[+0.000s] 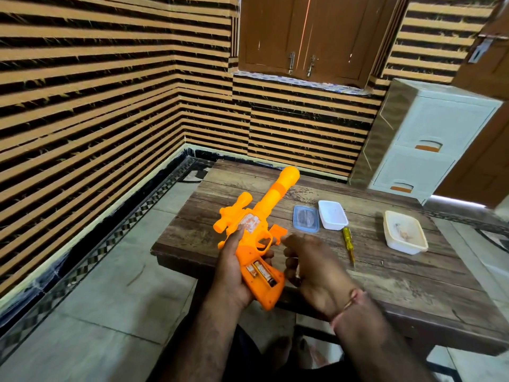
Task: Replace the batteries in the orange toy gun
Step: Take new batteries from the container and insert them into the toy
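The fingers (268, 256) of the left hand (234, 274) are wrapped around the handle of one orange toy gun (254, 232), with the thumb lying up along its body, so the toy is held above the near left corner of the tabletop (385, 282). The right hand (308, 268) hovers just beside the handle, blurred, with its fingers curled inward; whether they hold anything cannot be told.

Two hands, one toy gun. On the tabletop lie three shallow plastic pieces: one clear blue-rimmed lid (305, 218), one white container (332, 215) touching or just beside it, and one cream-coloured container (405, 232) well apart to the right with some small pale items inside, too unclear to name. One yellow-handled screwdriver (348, 244) lies between the two containers, pointing towards the near edge.

The toy gun is bright orange with a lighter yellow-orange barrel ending in a rounded muzzle that points away, towards the wall. A small scope sits on its upper side, a worn whitish sticker covers the middle of the body, and a trigger guard loops below. The battery compartment (263, 274) in the handle stands uncovered, and two batteries (264, 272) lie in it side by side.
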Motion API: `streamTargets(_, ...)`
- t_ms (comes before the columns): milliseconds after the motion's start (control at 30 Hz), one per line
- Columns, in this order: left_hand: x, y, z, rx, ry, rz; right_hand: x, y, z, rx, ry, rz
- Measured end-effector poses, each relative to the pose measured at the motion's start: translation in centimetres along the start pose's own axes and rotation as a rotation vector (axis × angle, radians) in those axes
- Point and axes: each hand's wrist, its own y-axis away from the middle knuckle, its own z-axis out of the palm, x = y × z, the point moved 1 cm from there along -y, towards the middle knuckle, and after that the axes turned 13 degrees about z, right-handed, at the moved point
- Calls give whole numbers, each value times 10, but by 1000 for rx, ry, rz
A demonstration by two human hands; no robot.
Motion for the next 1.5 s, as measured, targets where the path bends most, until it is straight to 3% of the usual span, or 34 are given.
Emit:
streamTargets(33, -1, -2, -2, 8, -12, 9, -2, 1, -2, -101, -246, 103)
streamTargets(100, -1, -3, -3, 30, -26, 29, -3, -4, -9, -199, -506, 198)
streamTargets(233, 0, -1, -2, 17, -38, 48, 0, -6, -13, -255, -557, 131)
streamTargets(400, 3, 3, 0, 52, -58, 60, 10, -3, -16, -304, -474, -16)
streamTargets(567, 2, 1, -2, 70, -55, 28, 22, -3, -16, -177, -392, -198)
streamTargets(767, 2, 2, 2, -36, -30, -47, 56, 1, -9, 17, -51, -549)
streamTargets(900, 3, 2, 2, -26, -51, -55, 77, -11, -7, 135, 151, -919)
streamTargets(1000, 3, 2, 2, -37, -42, -64, 78, -12, -9, 230, 286, -1085)
streamTargets(1133, 5, 3, 1, -27, -55, -26, 80, -13, -13, 306, 459, -1196)
streamTargets(1300, 8, 6, 6, -17, -64, -11, 84, -18, -15, 320, 347, -1099)
streamTargets(1500, 7, 5, 4, -7, -76, -27, 89, -18, -15, 346, 491, -1200)
